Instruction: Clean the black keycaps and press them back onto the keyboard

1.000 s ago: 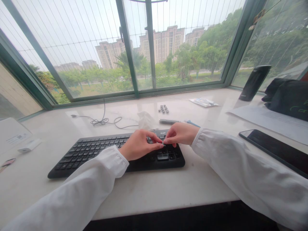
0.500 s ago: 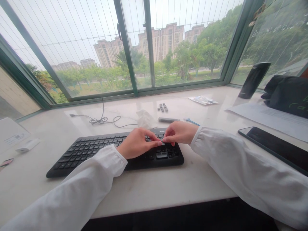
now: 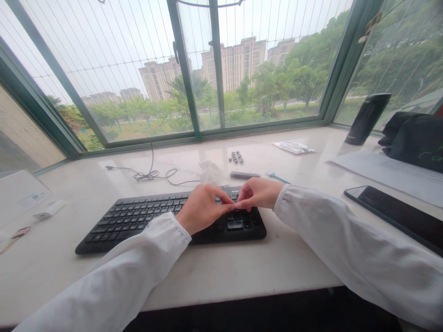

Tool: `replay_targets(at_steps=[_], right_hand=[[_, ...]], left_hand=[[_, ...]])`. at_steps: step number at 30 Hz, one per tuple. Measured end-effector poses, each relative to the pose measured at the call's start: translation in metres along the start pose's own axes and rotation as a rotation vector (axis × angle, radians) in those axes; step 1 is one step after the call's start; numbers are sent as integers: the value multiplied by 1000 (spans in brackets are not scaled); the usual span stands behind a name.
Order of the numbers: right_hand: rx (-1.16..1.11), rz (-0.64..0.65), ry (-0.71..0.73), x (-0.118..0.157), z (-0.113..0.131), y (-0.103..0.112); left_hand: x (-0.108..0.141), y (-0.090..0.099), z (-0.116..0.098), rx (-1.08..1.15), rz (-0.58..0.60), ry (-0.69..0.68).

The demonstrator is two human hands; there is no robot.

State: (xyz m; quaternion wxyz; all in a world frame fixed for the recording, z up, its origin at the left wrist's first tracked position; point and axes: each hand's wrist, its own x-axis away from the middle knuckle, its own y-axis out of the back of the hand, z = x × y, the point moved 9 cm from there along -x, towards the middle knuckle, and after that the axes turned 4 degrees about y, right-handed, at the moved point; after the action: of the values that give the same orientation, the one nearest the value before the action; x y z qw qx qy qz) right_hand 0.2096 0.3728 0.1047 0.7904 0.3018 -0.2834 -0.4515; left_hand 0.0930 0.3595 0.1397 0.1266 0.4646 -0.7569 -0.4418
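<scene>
A black keyboard (image 3: 134,219) lies on the white counter. Over its right part, my left hand (image 3: 204,207) and my right hand (image 3: 258,193) meet at the fingertips. Both hands are pinched, and whatever is between the fingers is too small to make out. Behind the keyboard are a crumpled white tissue (image 3: 210,172), a grey pen-like tool (image 3: 245,174) and a thin blue tool (image 3: 278,178). Several small grey keycaps (image 3: 236,157) sit in a group farther back.
A coiled cable (image 3: 148,175) lies behind the keyboard. On the right are a phone (image 3: 398,214), papers (image 3: 387,173), a dark bottle (image 3: 367,119) and a black cloth item (image 3: 413,140). A plastic packet (image 3: 293,147) lies near the window; a white box (image 3: 20,196) stands left.
The camera view has shifted slightly, so the scene sits a little farther right and lower. My fingertips have drawn closer together above the keyboard.
</scene>
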Motion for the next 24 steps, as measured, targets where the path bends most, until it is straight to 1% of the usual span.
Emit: replay_targets(at_steps=[3, 8, 17, 21, 24], right_hand=[[15, -12, -9, 0, -1, 1], [46, -6, -33, -2, -2, -1], [107, 15, -28, -4, 3, -2], [136, -12, -72, -4, 1, -2], [124, -17, -70, -4, 0, -4]], left_hand=[[-1, -1, 1, -7, 12, 5], [-2, 0, -2, -32, -8, -14], [-1, 2, -7, -112, -23, -28], [-1, 0, -7, -131, -23, -24], [-1, -3, -4, -114, -18, -16]])
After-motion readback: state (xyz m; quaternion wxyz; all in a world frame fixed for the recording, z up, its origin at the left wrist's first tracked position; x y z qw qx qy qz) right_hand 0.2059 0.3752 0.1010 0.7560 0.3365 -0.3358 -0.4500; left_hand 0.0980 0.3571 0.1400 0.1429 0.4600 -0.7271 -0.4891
